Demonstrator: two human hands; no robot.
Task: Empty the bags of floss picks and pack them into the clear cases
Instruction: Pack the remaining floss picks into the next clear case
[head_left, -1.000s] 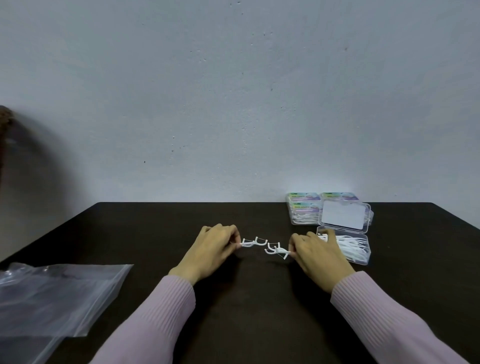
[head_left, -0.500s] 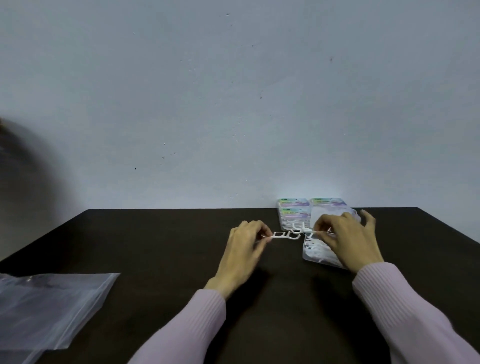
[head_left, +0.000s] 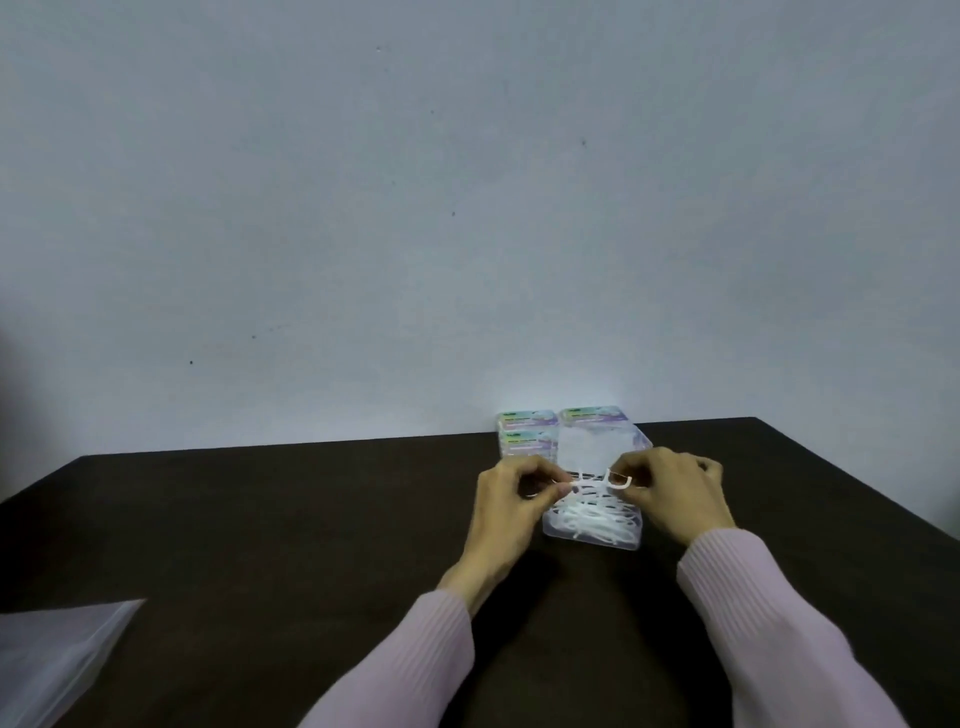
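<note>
Two hands work over one open case (head_left: 592, 535) in the head view, the only view. The left hand (head_left: 506, 512) has its fingertips curled and pinches the handle end of some picks (head_left: 605, 480). The right hand (head_left: 675, 499) pinches the head end of the same small bunch, fingers curled. The bunch hangs just above the case, roughly level, not yet let go. How many picks are in it: cannot tell, blurred.

The case sits on the dark surface (head_left: 260, 519) between the hands, lid (head_left: 587, 447) tipped back, with a loose pile of white picks already inside. Closed cases (head_left: 527, 431) with coloured labels stand just behind it against the wall. An empty-looking bag (head_left: 57, 654) lies at the near left, well apart.

Step, as judged: packing, laying a bunch into a case that looks fairly full. Next move likely calls for lowering the bunch flat along the case, then releasing both ends together so nothing sticks up over the rim. After that the lid has to close cleanly.
</note>
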